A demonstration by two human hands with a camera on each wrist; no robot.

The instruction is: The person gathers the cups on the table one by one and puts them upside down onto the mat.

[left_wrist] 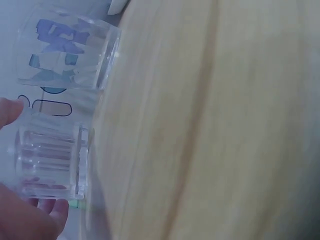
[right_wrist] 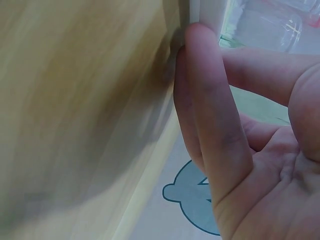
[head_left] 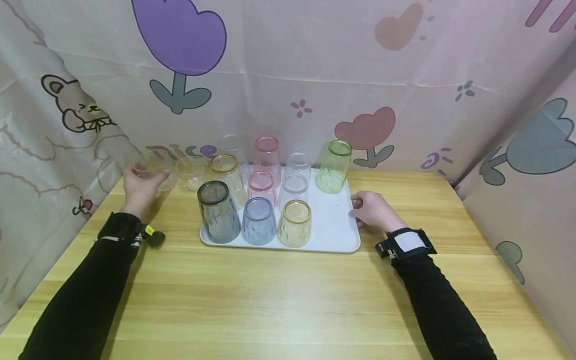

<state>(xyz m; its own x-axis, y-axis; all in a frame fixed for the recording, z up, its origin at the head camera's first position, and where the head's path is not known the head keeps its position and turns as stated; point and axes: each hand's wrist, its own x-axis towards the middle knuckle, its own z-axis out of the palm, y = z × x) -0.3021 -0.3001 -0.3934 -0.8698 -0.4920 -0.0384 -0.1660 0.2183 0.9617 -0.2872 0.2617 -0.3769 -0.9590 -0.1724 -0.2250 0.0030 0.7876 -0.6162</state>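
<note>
At the left of the table, my left hand holds a short clear glass between thumb and fingers, its lower end close to the tabletop. Another clear glass stands between that hand and the white tray. My right hand pinches the tray's right edge, thumb on the inner side and fingers along the outside. Upside-down glasses crowd the tray: a dark grey glass, a blue glass and a yellow glass along the front, a green glass at the back right.
Behind the front row stand an amber glass, pink glasses and several clear ones. A printed curtain hangs right behind the wooden table and along both sides. Bare tabletop stretches in front of the tray.
</note>
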